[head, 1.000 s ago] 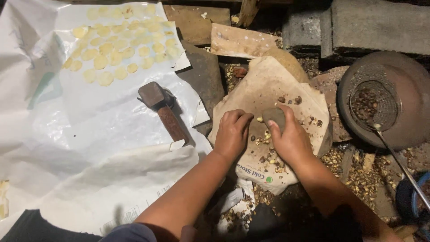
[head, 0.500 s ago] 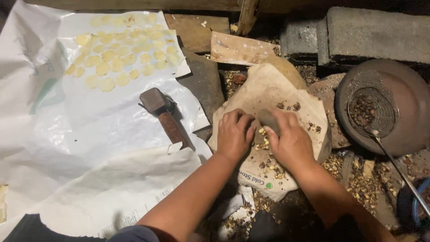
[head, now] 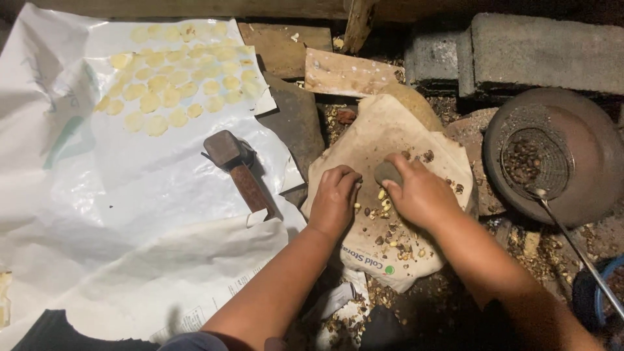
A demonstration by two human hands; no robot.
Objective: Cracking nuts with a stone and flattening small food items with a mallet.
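Head view. The right hand (head: 422, 195) has its grip closed around a small grey rounded stone (head: 388, 173), held just above a tan paper sack (head: 390, 136) spread flat on the ground. The left hand (head: 335, 198) rests at 9 o'clock of the stone, fingers curled narrow, fingertips (head: 354, 181) on the sack; whether they pinch anything cannot be told. Between the two hands lie pale shelled kernels (head: 383, 198), with brown shell fragments (head: 396, 244) scattered toward 6 o'clock.

At 9 o'clock of the left hand, well apart, a rusty-handled metal hammer (head: 234, 166) lies on white plastic sheeting (head: 97, 214). At 11 o'clock, rows of flat pale yellow discs (head: 175, 84) sit on the sheeting. At 3 o'clock of the right hand, a round wire-mesh strainer holding dark nuts (head: 533, 159) sits in a shallow round brown pan (head: 585, 162). Grey concrete blocks (head: 539, 52) lie at 1 o'clock.
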